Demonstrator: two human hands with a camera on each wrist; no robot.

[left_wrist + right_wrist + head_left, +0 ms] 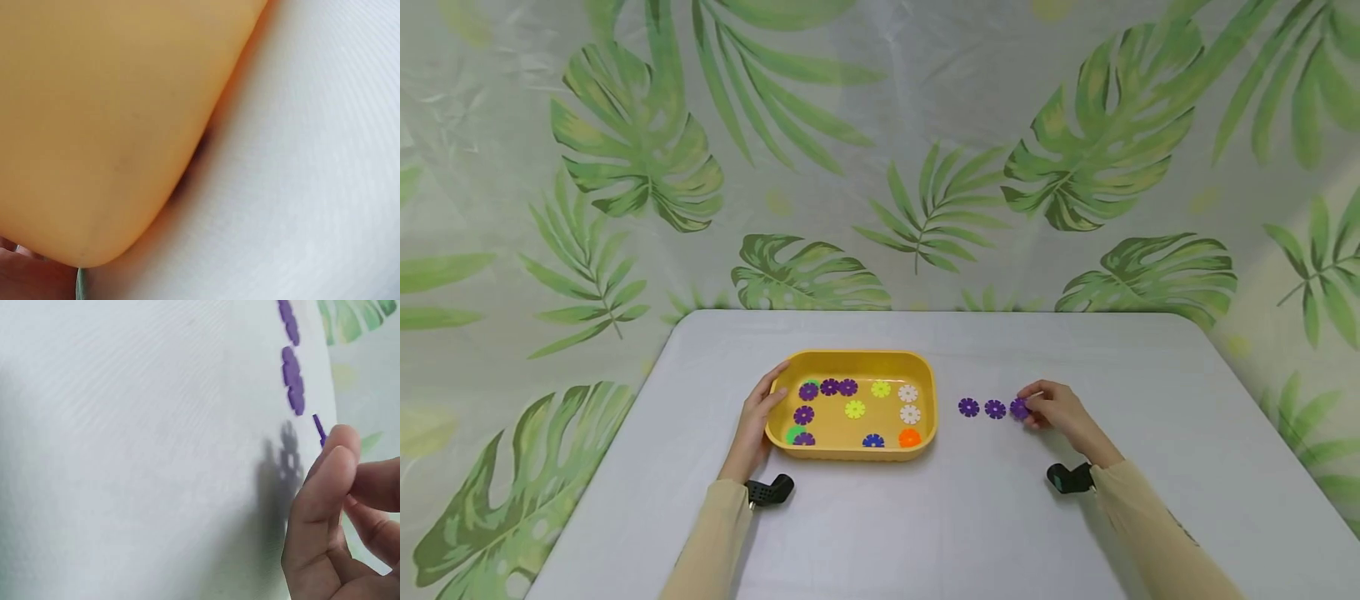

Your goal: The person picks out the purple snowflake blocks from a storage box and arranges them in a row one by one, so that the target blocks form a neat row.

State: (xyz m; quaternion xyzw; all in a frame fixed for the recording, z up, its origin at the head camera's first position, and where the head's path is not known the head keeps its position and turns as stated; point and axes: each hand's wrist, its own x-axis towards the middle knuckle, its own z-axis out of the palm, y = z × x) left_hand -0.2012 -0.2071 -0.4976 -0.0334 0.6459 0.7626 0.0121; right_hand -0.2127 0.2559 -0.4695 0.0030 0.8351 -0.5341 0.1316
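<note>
My left hand (751, 429) holds the left end of a yellow plastic tray (853, 455), thumb over the rim. Its outer wall fills much of the left wrist view, with part of the hand at the bottom corner. Right of the tray, my right hand (1066, 414) pinches a purple snowflake disc (1018, 407) between thumb and finger. The right wrist view has this disc (319, 430) edge-on above the cloth, mostly hidden by the fingertips, its shadow below. Two more purple discs, one left (968, 407) and one nearer (995, 409), lie flat in line with it.
Inside the tray lie several loose notched discs: purple, yellow (854, 409), white (909, 414), green, blue (873, 441) and orange (909, 437). A white cloth covers the table (910, 533). Behind it hangs a leaf-patterned curtain (940, 108). Each wrist wears a black camera mount.
</note>
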